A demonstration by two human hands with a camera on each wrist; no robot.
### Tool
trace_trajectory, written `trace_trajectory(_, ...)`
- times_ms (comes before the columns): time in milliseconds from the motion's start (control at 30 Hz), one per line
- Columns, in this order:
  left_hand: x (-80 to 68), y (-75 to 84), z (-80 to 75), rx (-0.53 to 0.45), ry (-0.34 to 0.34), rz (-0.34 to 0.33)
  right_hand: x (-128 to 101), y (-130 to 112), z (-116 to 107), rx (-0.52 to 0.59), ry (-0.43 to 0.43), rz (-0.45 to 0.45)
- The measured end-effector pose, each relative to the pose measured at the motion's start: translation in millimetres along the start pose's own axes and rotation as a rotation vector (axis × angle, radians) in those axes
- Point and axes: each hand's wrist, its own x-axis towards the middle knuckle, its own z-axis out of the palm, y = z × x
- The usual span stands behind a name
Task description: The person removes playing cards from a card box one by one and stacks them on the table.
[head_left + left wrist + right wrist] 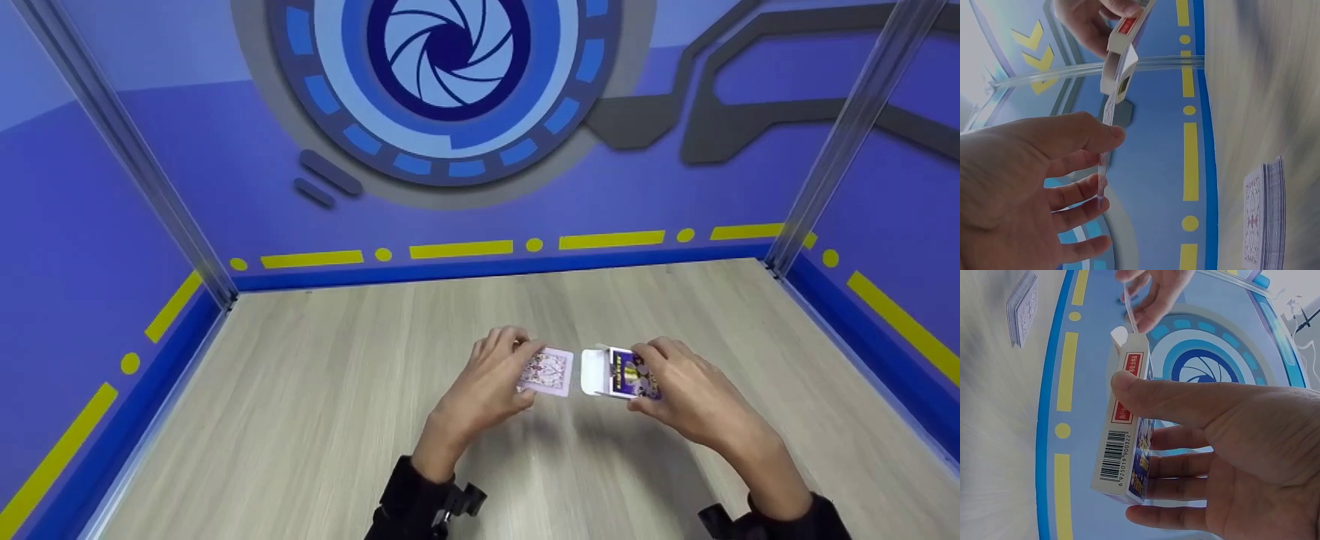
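My left hand (487,379) pinches a thin playing card (553,371) with a pink-and-white patterned back, thumb on one edge and fingers on the other. Edge-on in the left wrist view, the card (1107,129) points toward the box's mouth; whether it is one card or a few, I cannot tell. The right hand (697,390) grips a card box (626,373), purple and yellow on its face, with a white flap opened toward the left hand. A barcode and red label mark the box's side (1114,450) in the right wrist view.
A stack of playing cards (1261,216) rests on the table in both wrist views; the head view does not show it distinctly. Light wood-grain tabletop (315,390) lies under both hands. Blue printed panels (450,225) wall in the back and sides.
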Motion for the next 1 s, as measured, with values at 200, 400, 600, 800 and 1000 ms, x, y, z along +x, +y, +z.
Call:
trace_trajectory(200, 1.4, -17.5, 6.6, 0.017, -0.031, -0.051, -2.0, 6.1, -0.7, 0.003, -0.03, 0.033)
trace_trajectory(400, 4.4, -38.0, 17.4, 0.016, -0.081, -0.146, -1.9, 6.9, -0.6, 0.0, -0.055, 0.047)
trace_trajectory(600, 6.8, -53.6, 28.1, -0.037, -0.075, -0.183, -1.4, 7.6, -0.8, -0.005, -0.054, 0.043)
trace_trajectory(800, 4.4, -63.4, 40.3, -0.069, -0.068, -0.186, -1.9, 7.8, -0.5, -0.016, -0.049, 0.019)
trace_trajectory(1000, 3.9, -66.5, 49.6, -0.073, -0.064, -0.19, -2.1, 7.7, 0.7, -0.014, -0.058, 0.012)
